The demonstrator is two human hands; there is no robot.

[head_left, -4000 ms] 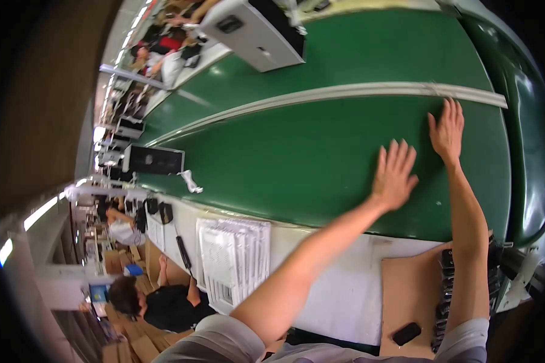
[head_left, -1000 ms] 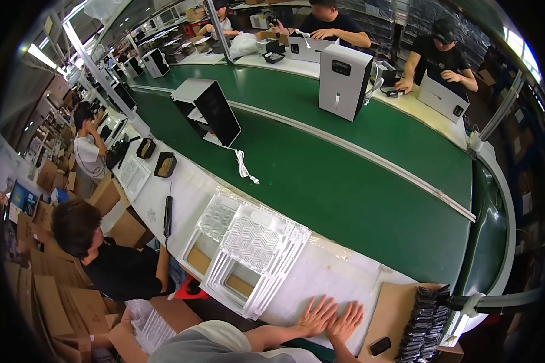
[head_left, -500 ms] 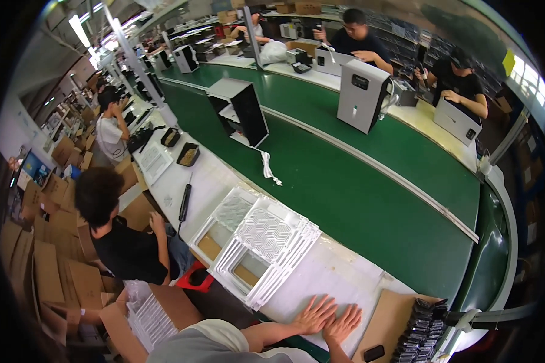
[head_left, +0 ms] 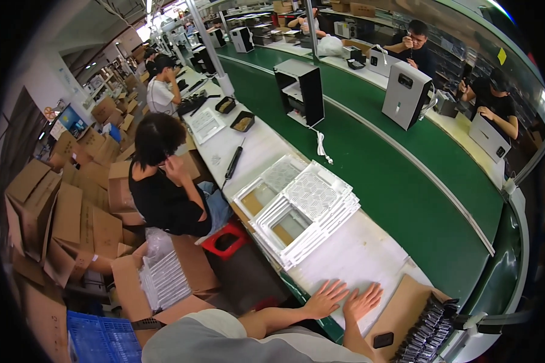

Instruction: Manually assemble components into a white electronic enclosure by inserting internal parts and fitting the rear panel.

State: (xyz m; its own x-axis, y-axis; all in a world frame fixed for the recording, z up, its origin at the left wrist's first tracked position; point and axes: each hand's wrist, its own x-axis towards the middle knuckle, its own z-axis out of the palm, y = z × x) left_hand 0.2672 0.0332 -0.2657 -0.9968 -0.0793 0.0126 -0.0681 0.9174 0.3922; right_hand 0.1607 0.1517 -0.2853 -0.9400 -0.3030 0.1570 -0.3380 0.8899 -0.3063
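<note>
My left hand (head_left: 326, 300) lies flat on the white worktop (head_left: 369, 251), fingers stretched out, with nothing in it. Beside it, my right hand (head_left: 363, 302) also rests palm down and empty, close to a sheet of brown cardboard (head_left: 386, 313). A small gap separates the two hands. Just beyond them on the worktop is a stack of white plastic panels (head_left: 313, 196), each with a patterned grille and a rectangular opening. On the cardboard lie a small black oblong object (head_left: 383, 340) and a dense row of small black parts (head_left: 427, 327).
A green conveyor belt (head_left: 369, 175) carries an open-fronted casing (head_left: 300, 92) with a white cord and a white appliance (head_left: 407, 95). A seated person (head_left: 163, 175) is at my left, among cardboard boxes (head_left: 82, 224). A black power screwdriver (head_left: 234, 162) lies beyond the panels.
The view has swung left, so things appear shifted rightward and a blue crate shows at lower left. My hands are slightly farther apart. The seated person's hand has risen to the head.
</note>
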